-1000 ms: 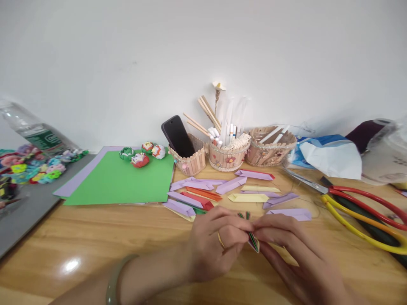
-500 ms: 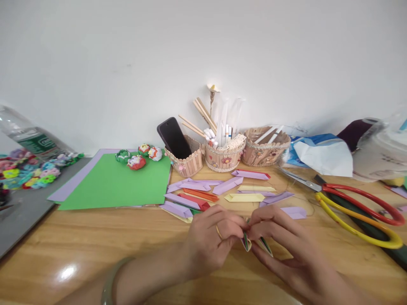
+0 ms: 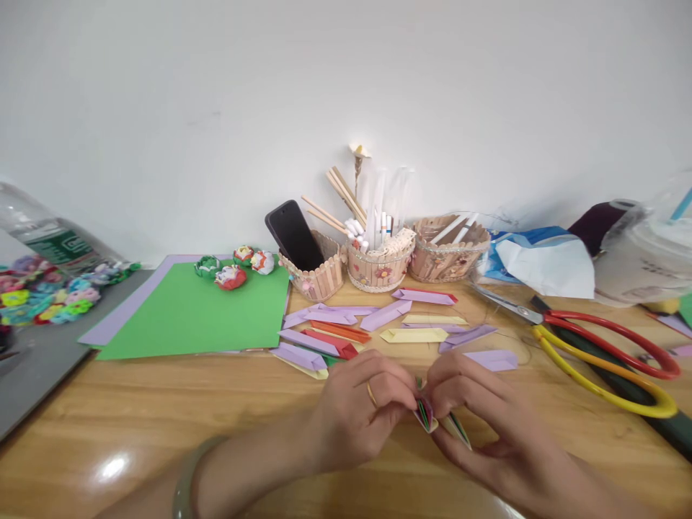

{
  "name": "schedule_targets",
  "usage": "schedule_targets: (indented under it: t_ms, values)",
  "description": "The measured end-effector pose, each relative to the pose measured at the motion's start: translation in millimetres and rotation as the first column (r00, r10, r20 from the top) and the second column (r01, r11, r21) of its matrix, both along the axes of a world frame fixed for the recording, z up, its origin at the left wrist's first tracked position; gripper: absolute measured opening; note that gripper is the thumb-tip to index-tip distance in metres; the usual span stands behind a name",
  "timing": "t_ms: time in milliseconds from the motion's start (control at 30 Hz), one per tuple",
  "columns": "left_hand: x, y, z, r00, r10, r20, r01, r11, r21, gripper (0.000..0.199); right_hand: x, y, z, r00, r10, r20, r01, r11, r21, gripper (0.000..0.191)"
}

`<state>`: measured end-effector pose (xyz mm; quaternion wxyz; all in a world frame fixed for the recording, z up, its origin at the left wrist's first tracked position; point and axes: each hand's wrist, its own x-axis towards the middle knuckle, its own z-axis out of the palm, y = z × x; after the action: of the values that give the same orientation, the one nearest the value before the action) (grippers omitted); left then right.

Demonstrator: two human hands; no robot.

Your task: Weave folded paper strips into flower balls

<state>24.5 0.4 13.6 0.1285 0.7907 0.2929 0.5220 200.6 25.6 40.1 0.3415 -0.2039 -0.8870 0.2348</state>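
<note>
Close together at the front of the wooden table, my left hand [image 3: 365, 414] and my right hand [image 3: 489, 414] grip a small bundle of folded paper [image 3: 425, 415]. Its edges show purple, green and pale yellow layers. The left thumb and fingertips pinch one end, while the right fingers close around the other part, where a pale and dark folded edge [image 3: 459, 430] sticks out below. Much of the bundle is hidden by my fingers. Just beyond my hands lie several folded paper strips, among them a purple strip [image 3: 386, 316], a pale yellow strip [image 3: 414, 335] and a red strip [image 3: 335, 342].
Green paper [image 3: 200, 310] lies at left with several small paper flowers [image 3: 231, 277] on it. Three wooden-stick baskets [image 3: 381, 268] stand by the wall, one holding a phone [image 3: 295, 234]. Large scissors [image 3: 605, 364] rest at right, near a tissue pack [image 3: 546, 263] and a plastic cup [image 3: 638, 256].
The paper bundle has turned and shifted slightly right, with its layered end now showing more. My fingertips have moved a little farther apart. The other things lie as before.
</note>
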Motion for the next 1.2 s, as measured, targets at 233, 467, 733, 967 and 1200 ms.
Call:
schedule_targets:
  t_ms: [233, 467, 733, 967, 1200]
  values:
    - [0.9, 0.2, 1.7, 0.998, -0.064, 0.02, 0.065, 0.996, -0.063, 0.011, -0.4, -1.2, -2.5, 0.999, -0.007, -0.034, 0.004, 0.995, -0.096, 0.018]
    - [0.5, 1.0, -2.3, 0.998, -0.053, 0.024, 0.054, 0.996, -0.065, 0.012, 2.8, -1.5, -8.1, 1.0, 0.006, 0.003, -0.005, 0.994, -0.113, 0.018]
    - [-1.1, 1.6, -1.8, 0.999, -0.043, 0.008, 0.044, 0.997, -0.064, 0.014, 7.2, -1.4, 0.6, 0.998, 0.025, 0.063, -0.013, 0.983, -0.181, 0.016]
    - [-1.0, 1.8, -2.9, 0.998, -0.056, -0.034, 0.054, 0.998, -0.041, 0.014, 5.8, -2.7, -3.8, 0.999, -0.01, 0.033, 0.014, 0.993, -0.117, 0.021]
    - [-0.2, 0.4, -3.2, 0.995, -0.068, -0.07, 0.066, 0.998, -0.022, 0.015, 3.5, -3.4, 1.5, 0.998, 0.022, 0.067, -0.017, 0.997, -0.072, 0.017]
